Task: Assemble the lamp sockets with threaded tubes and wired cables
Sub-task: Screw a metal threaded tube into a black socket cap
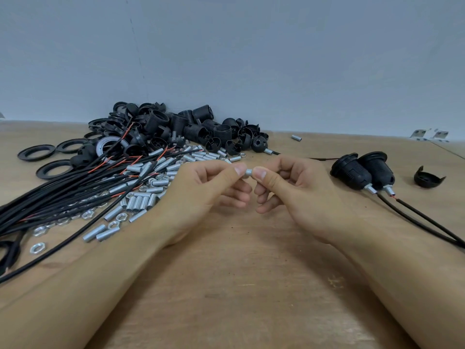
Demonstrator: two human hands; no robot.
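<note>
Metal tube (248, 171) pinched between both hands

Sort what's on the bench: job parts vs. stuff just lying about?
Job:
- threaded tube pinched between left hand and right hand
- loose tubes and nuts
- wired cables
- socket parts pile
- two finished sockets
- lone socket cap

Lying about:
- metal brackets by the wall
- stray tube

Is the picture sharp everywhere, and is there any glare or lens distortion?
Head view: the hands and the threaded tube they pinch look sharp; soft, even light, faint shadows, no strong glare; the table edge bows from wide-angle distortion; the far socket pile looks slightly softer.
</note>
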